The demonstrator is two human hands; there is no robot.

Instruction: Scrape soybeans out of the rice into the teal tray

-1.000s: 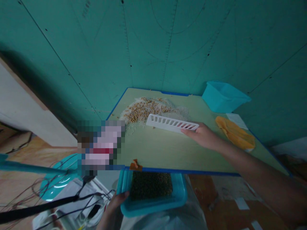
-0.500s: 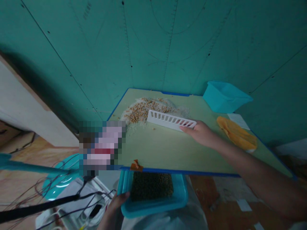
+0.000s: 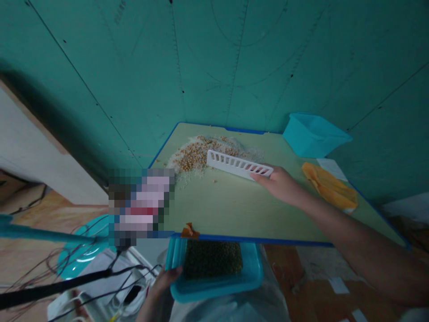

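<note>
My right hand (image 3: 280, 182) is closed on one end of a white slotted plastic strip (image 3: 234, 164), its long side tilted over the board. The strip's far end meets the edge of a spread pile of tan beans (image 3: 192, 156) mixed with white, rice-like grains (image 3: 177, 179). Below the board's front edge, my left hand (image 3: 167, 279) grips the left rim of a teal plastic tub (image 3: 231, 293). Small dark green grains (image 3: 212, 261), perhaps mung beans, fill much of the tub. The board hides its far rim.
The pale green board (image 3: 251, 214) has a blue edge and backs onto a green wall (image 3: 208, 67). A turquoise bin (image 3: 311, 136) and an orange cloth (image 3: 330, 188) stand at right. Orange tape (image 3: 190, 230) marks the front edge. Cables (image 3: 134, 273) and a pixelated object (image 3: 145, 201) are at left.
The white strip has shifted slightly up and away against the bean pile, in my right hand. My left hand and the tub stay nearly the same.
</note>
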